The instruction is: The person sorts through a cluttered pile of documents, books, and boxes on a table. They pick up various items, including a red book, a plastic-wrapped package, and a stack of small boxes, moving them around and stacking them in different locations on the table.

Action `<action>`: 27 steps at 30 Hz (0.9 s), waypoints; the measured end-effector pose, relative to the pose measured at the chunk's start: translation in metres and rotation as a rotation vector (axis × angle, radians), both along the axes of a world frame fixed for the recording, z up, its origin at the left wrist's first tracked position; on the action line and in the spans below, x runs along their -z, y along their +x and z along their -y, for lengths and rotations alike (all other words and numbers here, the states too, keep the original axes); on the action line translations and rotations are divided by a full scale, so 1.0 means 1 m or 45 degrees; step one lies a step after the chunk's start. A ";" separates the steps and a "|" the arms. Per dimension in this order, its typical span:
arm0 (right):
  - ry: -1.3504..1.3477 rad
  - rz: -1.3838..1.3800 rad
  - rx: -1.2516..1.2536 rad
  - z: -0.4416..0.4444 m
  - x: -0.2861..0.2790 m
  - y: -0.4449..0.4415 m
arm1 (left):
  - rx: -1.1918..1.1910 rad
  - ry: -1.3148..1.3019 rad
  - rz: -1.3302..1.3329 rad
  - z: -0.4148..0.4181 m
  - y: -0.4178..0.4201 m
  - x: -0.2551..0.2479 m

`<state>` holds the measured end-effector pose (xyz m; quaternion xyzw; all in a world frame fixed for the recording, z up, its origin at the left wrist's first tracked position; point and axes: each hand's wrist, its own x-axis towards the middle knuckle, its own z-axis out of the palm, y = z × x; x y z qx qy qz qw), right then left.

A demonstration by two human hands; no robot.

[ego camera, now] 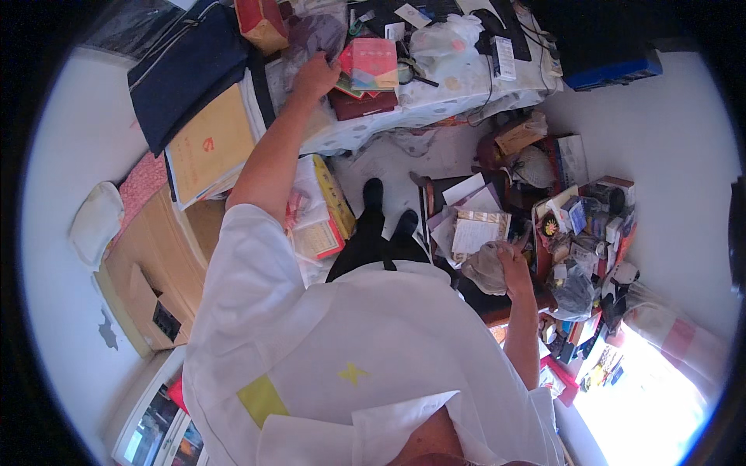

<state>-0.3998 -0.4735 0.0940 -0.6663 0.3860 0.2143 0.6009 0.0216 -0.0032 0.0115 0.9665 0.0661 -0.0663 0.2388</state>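
Note:
My left hand (316, 76) reaches over the near edge of the table, at a dark translucent plastic bag (317, 35) and just left of a stack of booklets. On top of that stack lies a red and multicoloured booklet (375, 63), and a dark red folder (364, 106) is at its bottom. Whether the fingers grip anything there is hidden. Low on the right, my right hand (514, 265) is closed around a crumpled grey-brown cloth or bag (486, 268). That bundle hangs over a chair (484, 297) bearing papers and a patterned box (481, 233).
A white plastic bag (446, 41), a magnifying glass (411, 74) and a small white box (503, 58) lie on the table. Left stand a dark blue bag (192, 76), a tan envelope (213, 143) and a cardboard box (145, 279). Cluttered shelves (583, 233) line the right wall.

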 end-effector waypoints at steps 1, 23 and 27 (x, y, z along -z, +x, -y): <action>-0.021 0.024 -0.030 -0.002 0.001 0.002 | 0.045 0.045 0.046 -0.001 -0.001 0.001; -0.100 0.183 -0.406 -0.029 -0.028 0.059 | -0.444 -1.548 0.768 -0.046 -0.030 -0.193; -0.020 0.431 -0.525 -0.056 -0.069 0.079 | -0.629 -1.765 0.545 -0.003 -0.071 -0.243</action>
